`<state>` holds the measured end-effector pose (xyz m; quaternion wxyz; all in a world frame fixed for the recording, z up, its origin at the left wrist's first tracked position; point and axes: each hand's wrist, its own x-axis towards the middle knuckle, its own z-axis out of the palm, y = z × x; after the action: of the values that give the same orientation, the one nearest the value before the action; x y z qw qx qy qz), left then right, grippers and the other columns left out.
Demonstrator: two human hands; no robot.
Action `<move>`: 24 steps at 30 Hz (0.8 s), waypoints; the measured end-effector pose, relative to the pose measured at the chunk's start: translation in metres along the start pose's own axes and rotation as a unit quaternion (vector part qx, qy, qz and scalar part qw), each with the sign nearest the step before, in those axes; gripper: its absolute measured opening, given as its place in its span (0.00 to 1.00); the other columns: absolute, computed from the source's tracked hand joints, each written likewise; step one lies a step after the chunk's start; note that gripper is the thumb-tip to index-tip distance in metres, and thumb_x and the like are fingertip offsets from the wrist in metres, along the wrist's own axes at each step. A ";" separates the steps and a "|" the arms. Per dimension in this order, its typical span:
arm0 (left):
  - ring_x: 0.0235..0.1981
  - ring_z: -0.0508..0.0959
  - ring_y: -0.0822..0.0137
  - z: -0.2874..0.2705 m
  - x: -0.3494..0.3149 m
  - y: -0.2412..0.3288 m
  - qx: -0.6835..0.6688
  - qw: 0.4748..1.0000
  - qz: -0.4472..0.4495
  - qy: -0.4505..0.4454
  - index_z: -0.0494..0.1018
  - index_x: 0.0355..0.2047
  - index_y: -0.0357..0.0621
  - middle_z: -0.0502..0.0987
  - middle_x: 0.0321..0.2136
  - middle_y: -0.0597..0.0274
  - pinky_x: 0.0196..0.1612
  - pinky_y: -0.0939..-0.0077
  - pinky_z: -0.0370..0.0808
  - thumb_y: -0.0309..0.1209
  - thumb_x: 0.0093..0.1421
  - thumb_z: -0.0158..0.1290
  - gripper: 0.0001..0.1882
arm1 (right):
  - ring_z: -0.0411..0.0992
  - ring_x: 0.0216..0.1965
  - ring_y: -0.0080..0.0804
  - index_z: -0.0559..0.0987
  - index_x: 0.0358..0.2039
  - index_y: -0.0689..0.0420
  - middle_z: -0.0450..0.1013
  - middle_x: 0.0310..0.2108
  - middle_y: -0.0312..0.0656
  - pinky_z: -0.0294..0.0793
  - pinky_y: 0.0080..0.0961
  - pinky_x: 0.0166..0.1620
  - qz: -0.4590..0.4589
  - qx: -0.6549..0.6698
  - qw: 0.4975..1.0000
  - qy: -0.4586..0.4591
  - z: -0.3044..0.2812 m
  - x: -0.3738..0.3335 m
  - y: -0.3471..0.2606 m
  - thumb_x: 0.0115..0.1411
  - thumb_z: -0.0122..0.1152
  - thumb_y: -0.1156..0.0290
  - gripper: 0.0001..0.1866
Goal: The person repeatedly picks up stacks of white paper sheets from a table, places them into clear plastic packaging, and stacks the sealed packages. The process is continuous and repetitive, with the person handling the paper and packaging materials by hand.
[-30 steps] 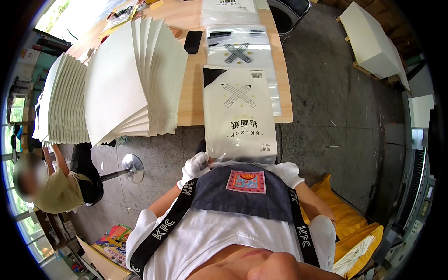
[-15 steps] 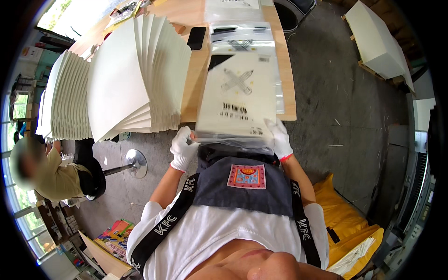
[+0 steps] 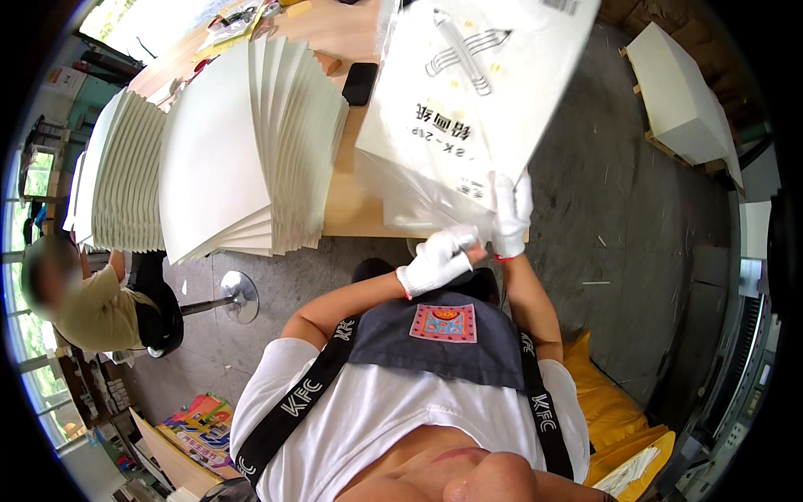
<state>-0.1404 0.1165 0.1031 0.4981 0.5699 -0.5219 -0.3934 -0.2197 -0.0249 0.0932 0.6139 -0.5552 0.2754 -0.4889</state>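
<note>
A clear plastic packet of drawing paper (image 3: 468, 100), with crossed pencils printed on its front, is tilted up over the table's right part. Its lower right corner is gripped in my right hand (image 3: 511, 213), gloved in white, with the fingers pressed along the edge. My left hand (image 3: 439, 259), also gloved with bare fingertips showing, is closed just below the packet's crumpled lower end. Whether a bit of the clear film lies between its fingers is hard to make out. Part of another plastic-covered stack (image 3: 410, 216) shows under the packet.
Tall fanned stacks of white paper (image 3: 213, 142) fill the table's left side. A black phone (image 3: 360, 84) lies between them and the packet. A person (image 3: 100, 301) sits at the left. At the far right a white stack (image 3: 677, 96) stands on a pallet; a yellow sack (image 3: 606, 410) lies nearby.
The packet has risen and swung toward the upper right, looking larger. My left hand has left its lower left corner and moved right. My right hand has shifted slightly up, still on the packet.
</note>
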 end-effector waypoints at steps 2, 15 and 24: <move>0.26 0.76 0.65 -0.011 0.018 0.014 0.064 0.995 0.082 -0.009 0.73 0.30 0.42 0.75 0.25 0.58 0.32 0.72 0.72 0.28 0.59 0.58 0.05 | 0.70 0.43 0.25 0.71 0.54 0.64 0.73 0.45 0.41 0.70 0.22 0.49 -0.063 -0.079 0.995 -0.017 -0.004 0.026 -0.027 0.68 0.50 0.69 0.17; 0.44 0.78 0.59 -0.229 0.247 0.063 -0.447 0.852 0.169 0.213 0.67 0.57 0.41 0.76 0.48 0.54 0.49 0.66 0.75 0.49 0.69 0.44 0.27 | 0.70 0.44 0.23 0.70 0.56 0.58 0.72 0.47 0.38 0.72 0.22 0.39 -0.118 0.091 0.988 -0.046 0.015 0.293 -0.124 0.67 0.55 0.65 0.19; 0.26 0.74 0.78 -0.325 0.387 0.013 -0.061 0.898 0.158 0.406 0.73 0.48 0.41 0.78 0.30 0.67 0.30 0.81 0.73 0.25 0.62 0.47 0.14 | 0.66 0.29 0.15 0.76 0.41 0.57 0.71 0.31 0.29 0.68 0.17 0.29 -0.020 0.101 0.992 -0.070 0.088 0.480 -0.010 0.64 0.62 0.62 0.12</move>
<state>0.2277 -0.2135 0.2065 0.7561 0.5586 -0.3325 -0.0755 0.0326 -0.4231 0.2211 0.6748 -0.5285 0.1702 -0.4862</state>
